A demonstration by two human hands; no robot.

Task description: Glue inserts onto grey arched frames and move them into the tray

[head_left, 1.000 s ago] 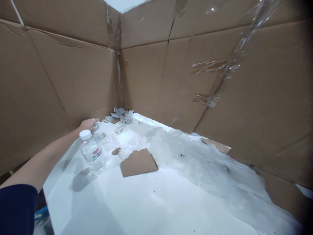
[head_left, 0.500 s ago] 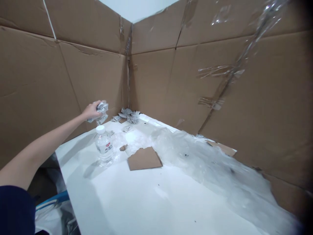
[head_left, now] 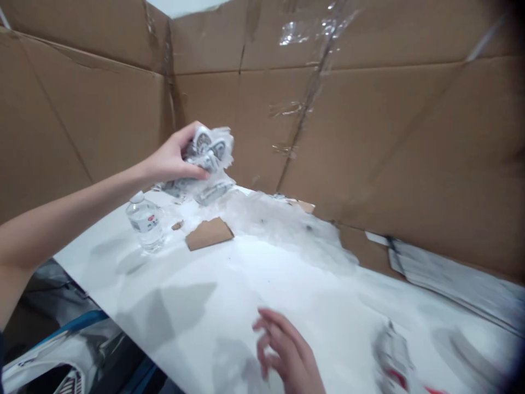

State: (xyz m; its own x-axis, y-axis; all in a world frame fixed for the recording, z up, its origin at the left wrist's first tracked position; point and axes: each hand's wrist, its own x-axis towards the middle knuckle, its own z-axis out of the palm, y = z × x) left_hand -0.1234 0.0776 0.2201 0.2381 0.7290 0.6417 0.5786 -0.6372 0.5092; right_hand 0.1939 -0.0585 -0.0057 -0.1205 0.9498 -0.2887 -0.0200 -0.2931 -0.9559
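Observation:
My left hand (head_left: 176, 156) is closed around a bunch of small clear plastic packets (head_left: 215, 150) with grey and white pieces inside, lifted above the far part of the white table (head_left: 246, 290). Below that forearm stands a clear water bottle (head_left: 145, 224) with a white cap. My right hand (head_left: 289, 350) has come in over the near part of the table, its fingers loosely bent and apart, with nothing in them. To its right lies a blurred grey-white item with red parts (head_left: 391, 353), whose kind I cannot make out.
A torn cardboard piece (head_left: 209, 234) lies mid-table, with a small brown scrap (head_left: 177, 225) beside it. Crumpled clear plastic film (head_left: 283, 224) runs along the back. Tall cardboard walls (head_left: 369, 126) enclose the table. A flat whitish bundle (head_left: 455, 276) rests by the right wall.
My left hand has brought the packets up from the far corner, closer and to the right. My right hand has entered from below. The view has turned right.

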